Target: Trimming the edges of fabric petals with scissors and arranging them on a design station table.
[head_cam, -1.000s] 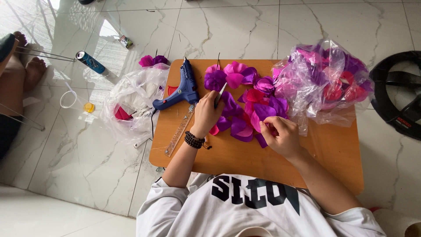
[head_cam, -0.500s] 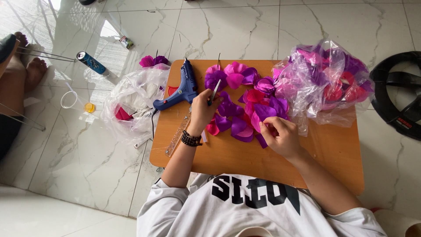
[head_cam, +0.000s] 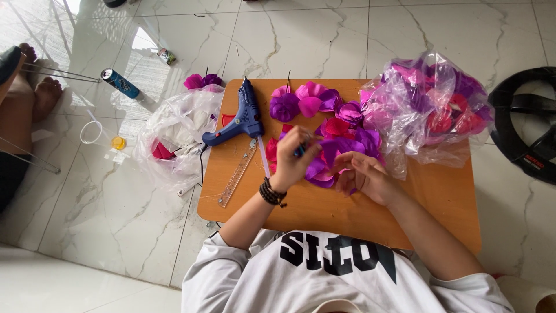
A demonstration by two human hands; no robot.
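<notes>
Left hand: the left hand (head_cam: 291, 155) pinches a thin tool, fingers closed.
Right hand: the right hand (head_cam: 364, 175) cups the purple petal flower (head_cam: 335, 155) on the wooden table (head_cam: 347, 208).
Technique: steady the petals; blue glue gun (head_cam: 242, 117) lies near.

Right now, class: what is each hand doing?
Left hand: closed on a thin dark tool, its kind unclear, above the purple petals.
Right hand: fingers curled at the petals; grip cannot be told.
</notes>
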